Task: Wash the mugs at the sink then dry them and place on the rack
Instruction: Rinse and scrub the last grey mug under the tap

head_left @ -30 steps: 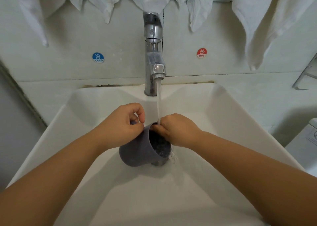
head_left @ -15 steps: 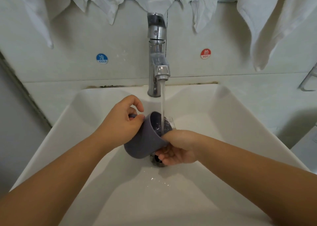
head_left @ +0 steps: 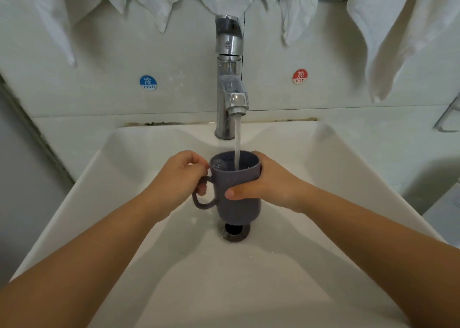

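A grey-purple mug (head_left: pixel 239 203) is held upright over the drain (head_left: pixel 235 232) of the white sink (head_left: pixel 99 183). Water runs from the chrome tap (head_left: pixel 230 86) straight into its open mouth. My left hand (head_left: pixel 179 178) grips the mug's handle on the left side. My right hand (head_left: pixel 263 183) wraps around the mug's body from the right, with the thumb across its front.
White towels (head_left: pixel 388 36) hang on the wall above the sink. A blue COLD sticker (head_left: pixel 148 83) and a red HOT sticker (head_left: pixel 300 76) flank the tap. A metal rack edge (head_left: pixel 448 118) shows at the far right, and a white appliance corner (head_left: pixel 445 218) lies below it.
The mug was tilted on its side with my right hand at its rim; now it stands upright under the stream, and my right hand has moved around its body.
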